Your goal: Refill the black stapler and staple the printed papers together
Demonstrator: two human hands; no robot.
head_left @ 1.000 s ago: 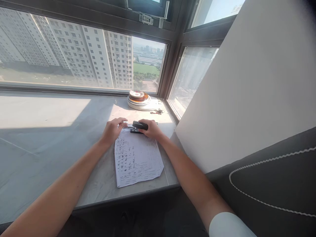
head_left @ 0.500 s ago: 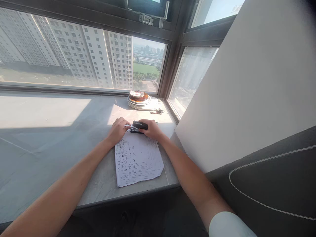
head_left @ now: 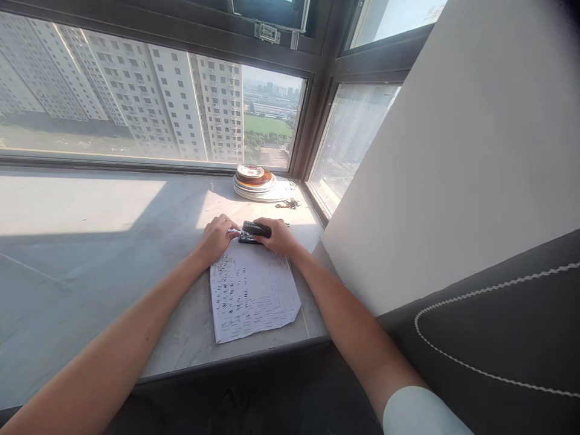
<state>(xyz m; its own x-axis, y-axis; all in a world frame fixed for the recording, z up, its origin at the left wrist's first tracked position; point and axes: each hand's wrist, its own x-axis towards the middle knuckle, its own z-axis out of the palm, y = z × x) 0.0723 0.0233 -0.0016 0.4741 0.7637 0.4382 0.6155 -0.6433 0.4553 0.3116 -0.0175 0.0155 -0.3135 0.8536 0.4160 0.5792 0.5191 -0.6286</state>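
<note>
A black stapler [head_left: 254,229] is held in my right hand [head_left: 277,236], its jaw end pointing left. My left hand [head_left: 218,239] pinches the top left corner of the handwritten paper [head_left: 256,293], close to the stapler's front end. The paper lies on the grey marble sill [head_left: 181,344], its lower edge towards me. Whether the corner is between the stapler's jaws is too small to tell.
Beyond my hands a stack of plates [head_left: 254,186] stands by the window, with a small dark beaded item [head_left: 289,205] beside it. A white wall [head_left: 435,163] slants along the right. At the lower right hangs a bead chain [head_left: 480,371].
</note>
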